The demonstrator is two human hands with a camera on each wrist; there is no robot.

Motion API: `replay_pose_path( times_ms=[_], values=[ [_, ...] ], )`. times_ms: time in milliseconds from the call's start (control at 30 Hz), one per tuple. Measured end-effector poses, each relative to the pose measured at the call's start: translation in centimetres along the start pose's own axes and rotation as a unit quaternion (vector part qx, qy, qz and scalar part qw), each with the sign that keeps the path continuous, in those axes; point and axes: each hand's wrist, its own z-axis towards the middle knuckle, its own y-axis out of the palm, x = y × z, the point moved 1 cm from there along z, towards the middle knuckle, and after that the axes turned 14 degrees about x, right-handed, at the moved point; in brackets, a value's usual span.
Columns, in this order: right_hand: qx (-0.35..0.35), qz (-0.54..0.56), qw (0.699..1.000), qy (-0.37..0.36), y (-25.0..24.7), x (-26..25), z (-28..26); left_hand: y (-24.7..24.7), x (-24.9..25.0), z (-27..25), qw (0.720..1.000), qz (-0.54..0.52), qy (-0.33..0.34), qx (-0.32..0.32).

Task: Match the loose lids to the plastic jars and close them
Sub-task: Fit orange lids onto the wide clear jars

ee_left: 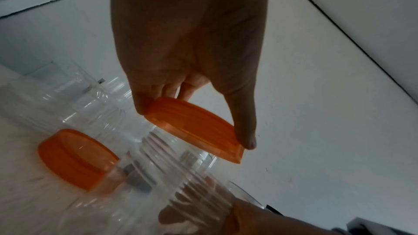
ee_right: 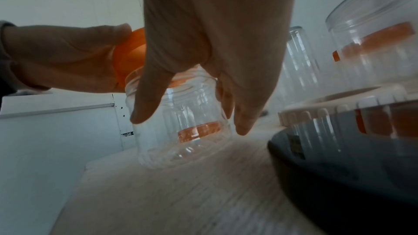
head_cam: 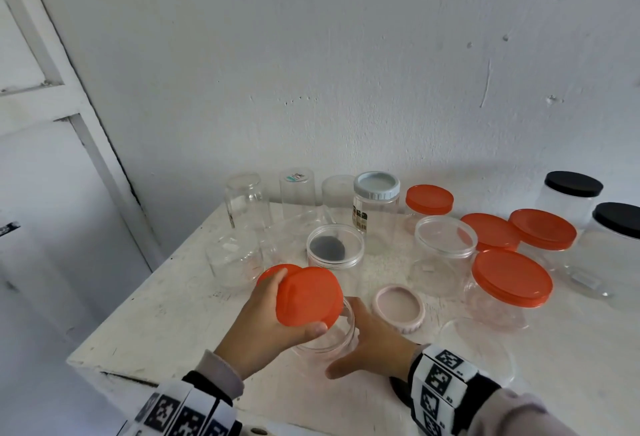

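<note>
My left hand (head_cam: 298,300) grips an orange lid (head_cam: 308,297) by its rim and holds it tilted just above the mouth of a small clear jar (head_cam: 322,345). The jar stands open on the table near the front edge. My right hand (head_cam: 343,337) wraps round the jar from the right. In the left wrist view the left hand (ee_left: 195,125) pinches the orange lid (ee_left: 199,135) over the ribbed jar (ee_left: 181,185). In the right wrist view the right hand (ee_right: 191,122) has thumb and fingers on either side of the jar (ee_right: 181,149).
A second orange lid (head_cam: 277,271) lies behind my left hand. A pink lid (head_cam: 398,307) lies to the right. Two open jars (head_cam: 335,245) (head_cam: 445,238) stand mid-table, upturned clear jars (head_cam: 247,200) behind. Jars with orange lids (head_cam: 510,276) and black lids (head_cam: 573,184) fill the right side.
</note>
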Motion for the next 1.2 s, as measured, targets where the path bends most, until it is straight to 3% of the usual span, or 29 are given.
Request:
replay_pose_path(
  times_ms=[300, 600, 800, 933, 1033, 1200],
  values=[
    [0.002, 0.021, 1.000, 0.020, 0.4, 0.8, 0.4, 1.8, 0.2, -0.4, 0.997, 0.064, 0.034, -0.029],
    [-0.009, 0.010, 1.000, 0.027, 0.3, 0.7, 0.5, 2.4, -0.7, -0.6, 0.997, 0.060, 0.041, -0.035],
    [-0.052, -0.002, 0.998, 0.017, -1.4, -0.2, 0.5, 2.2, -2.7, -0.6, 0.996, -0.001, -0.025, -0.081],
    [-0.061, -0.079, 0.993, -0.064, -2.8, -2.9, 1.0, 2.5, -4.2, -0.8, 0.988, -0.062, -0.069, -0.126],
    [-0.094, -0.181, 0.970, -0.129, -2.4, -5.2, 1.6, 3.1, -4.5, -0.8, 0.985, -0.107, -0.072, -0.118],
    [-0.155, -0.303, 0.930, -0.137, -2.0, -7.5, 2.6, 3.5, -4.1, -1.0, 0.987, -0.116, -0.077, -0.077]
  ],
)
